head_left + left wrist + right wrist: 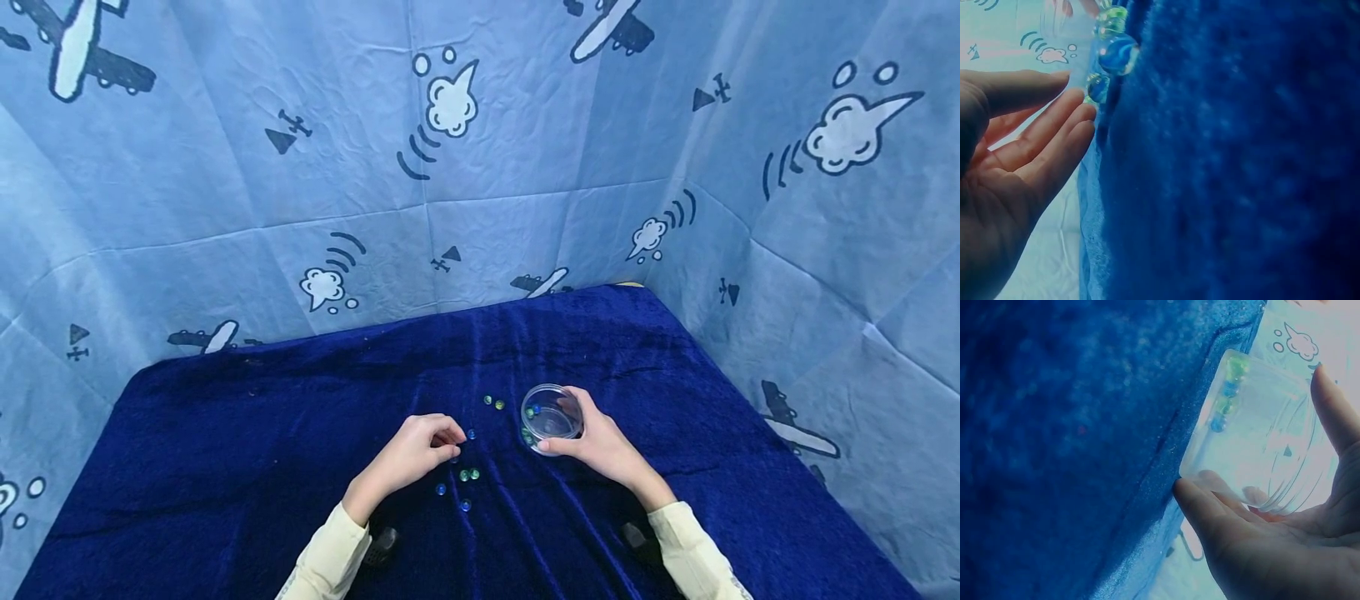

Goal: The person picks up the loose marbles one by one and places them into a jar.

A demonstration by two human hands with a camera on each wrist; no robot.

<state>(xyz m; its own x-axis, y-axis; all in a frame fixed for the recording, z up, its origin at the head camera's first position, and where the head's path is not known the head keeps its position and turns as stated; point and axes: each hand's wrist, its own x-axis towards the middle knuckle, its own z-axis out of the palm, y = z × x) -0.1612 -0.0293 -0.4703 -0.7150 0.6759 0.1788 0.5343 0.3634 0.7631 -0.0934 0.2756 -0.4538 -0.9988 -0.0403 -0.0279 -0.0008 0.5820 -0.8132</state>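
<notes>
My right hand point(600, 437) grips a clear round plastic jar point(1260, 450), thumb on one side and fingers round the other. Several green and blue marbles point(1229, 394) lie inside it, against its base. Left of the jar, my left hand point(420, 450) is low over the cloth, fingers loosely bent and thumb apart from them. Its fingertips are right at a blue marble point(1097, 86), with nothing between them. Another blue marble point(472, 434) lies just beyond these fingertips. Nearer me are two green marbles point(469, 475) side by side and two blue ones point(453, 497).
Dark blue velvet cloth point(315, 400) with ridged folds covers the table. Two more marbles point(493, 402), greenish and yellowish, lie beyond the left hand, left of the jar. Light blue printed curtains point(360, 167) hang behind the table and along its right side.
</notes>
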